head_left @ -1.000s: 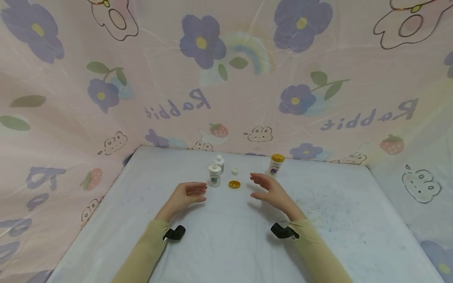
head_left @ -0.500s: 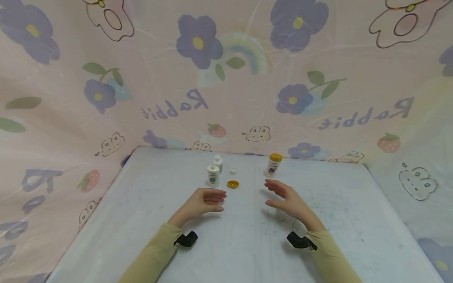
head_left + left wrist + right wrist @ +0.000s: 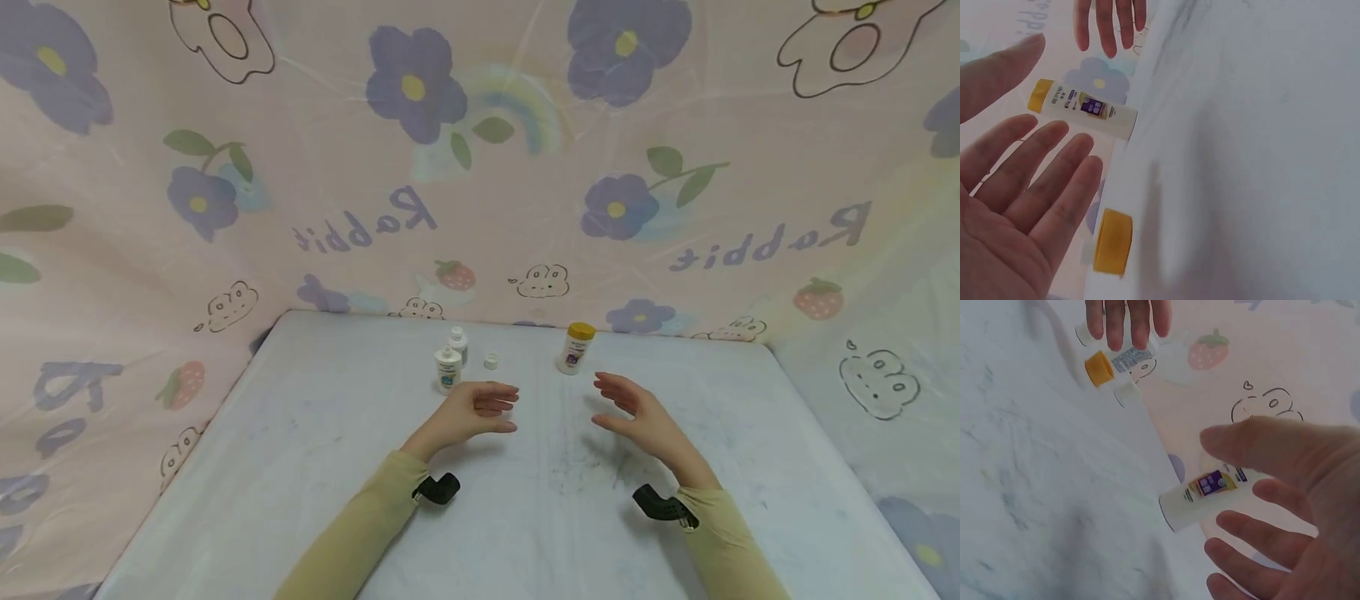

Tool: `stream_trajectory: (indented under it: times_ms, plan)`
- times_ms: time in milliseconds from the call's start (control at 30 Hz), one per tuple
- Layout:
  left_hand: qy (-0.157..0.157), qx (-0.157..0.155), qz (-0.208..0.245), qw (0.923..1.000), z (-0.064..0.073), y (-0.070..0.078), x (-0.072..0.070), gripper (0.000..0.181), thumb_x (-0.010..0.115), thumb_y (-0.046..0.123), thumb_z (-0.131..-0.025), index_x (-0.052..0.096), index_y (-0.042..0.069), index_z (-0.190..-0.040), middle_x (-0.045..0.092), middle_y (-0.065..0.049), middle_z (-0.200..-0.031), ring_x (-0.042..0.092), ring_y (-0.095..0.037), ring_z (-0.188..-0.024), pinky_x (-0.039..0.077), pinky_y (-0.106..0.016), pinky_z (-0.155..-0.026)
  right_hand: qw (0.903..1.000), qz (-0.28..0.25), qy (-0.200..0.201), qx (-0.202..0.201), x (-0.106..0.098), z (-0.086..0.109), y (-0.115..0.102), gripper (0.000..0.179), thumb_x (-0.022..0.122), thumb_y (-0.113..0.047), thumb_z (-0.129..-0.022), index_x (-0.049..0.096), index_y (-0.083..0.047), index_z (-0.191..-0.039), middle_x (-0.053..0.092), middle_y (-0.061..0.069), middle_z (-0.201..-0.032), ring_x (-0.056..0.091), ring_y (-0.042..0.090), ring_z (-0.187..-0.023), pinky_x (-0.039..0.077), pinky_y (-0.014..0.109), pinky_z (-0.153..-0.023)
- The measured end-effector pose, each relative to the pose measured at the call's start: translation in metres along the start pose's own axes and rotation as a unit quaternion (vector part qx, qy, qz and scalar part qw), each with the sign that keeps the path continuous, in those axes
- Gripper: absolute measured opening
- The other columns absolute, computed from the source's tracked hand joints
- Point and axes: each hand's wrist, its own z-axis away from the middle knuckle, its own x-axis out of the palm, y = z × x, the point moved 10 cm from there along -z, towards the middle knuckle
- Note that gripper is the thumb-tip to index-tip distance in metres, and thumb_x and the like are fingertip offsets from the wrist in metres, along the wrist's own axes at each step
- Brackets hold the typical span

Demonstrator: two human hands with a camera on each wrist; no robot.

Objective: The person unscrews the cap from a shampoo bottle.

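Observation:
My left hand [image 3: 472,410] hovers over the table, thumb apart from its loosely bent fingers, with nothing between them. Just beyond it lies an orange cap [image 3: 1114,242], hidden behind that hand in the head view. Two uncapped-looking white bottles, a front one [image 3: 448,371] and a rear one [image 3: 458,340], stand upright to the far left of this hand. A small white cap [image 3: 491,361] sits beside them. My right hand [image 3: 641,421] is likewise relaxed and holds nothing. Nearest to it, farther back, stands a white bottle [image 3: 573,357] with an orange cap on top and a purple label.
A white-covered table [image 3: 540,517] carries everything, with grey smudges on its right half. Behind it and at the sides hangs a pink curtain [image 3: 510,225] printed with flowers and rabbits. A black wrist camera [image 3: 438,489] sits on each sleeve.
Both hands have moved to the right, the left one by more. The left hand now covers the orange cap in the head view. The bottles and white cap stay put; the view shifts slightly.

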Motion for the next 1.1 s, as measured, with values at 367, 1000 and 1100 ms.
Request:
stream_trajectory:
  times_ms: [367, 1000, 1100]
  plan:
    - [0.032, -0.028, -0.041, 0.9982, -0.052, -0.011, 0.006, 0.065, 0.082, 0.02, -0.077, 0.054, 0.004, -0.133, 0.058, -0.009, -0.13, 0.055, -0.025, -0.118, 0.049, -0.028, -0.093, 0.9993, 0.02, 0.021, 0.024, -0.024, -0.016, 0.016, 0.067, 0.071, -0.012, -0.088, 0.036, -0.004, -0.144, 0.043, 0.027, -0.139, 0.041, 0.044, -0.127, 0.028, 0.059, -0.106]
    - [0.065, -0.01, -0.028, 0.9974, -0.117, -0.005, 0.013, 0.066, 0.077, 0.01, -0.081, 0.047, 0.008, -0.14, 0.049, -0.012, -0.14, 0.048, -0.03, -0.126, 0.044, -0.03, -0.099, 0.9981, 0.042, 0.045, 0.009, -0.039, -0.071, -0.004, 0.071, 0.072, -0.015, -0.088, 0.033, -0.007, -0.147, 0.042, 0.023, -0.141, 0.038, 0.042, -0.13, 0.026, 0.056, -0.109]
    - [0.066, 0.004, -0.021, 0.9976, -0.124, -0.002, 0.016, 0.068, 0.077, 0.008, -0.081, 0.045, 0.006, -0.141, 0.048, -0.013, -0.14, 0.046, -0.034, -0.127, 0.042, -0.036, -0.102, 0.998, 0.039, 0.05, -0.008, -0.039, -0.078, -0.006, 0.069, 0.072, -0.012, -0.087, 0.036, -0.007, -0.146, 0.043, 0.022, -0.14, 0.039, 0.043, -0.128, 0.027, 0.057, -0.108]
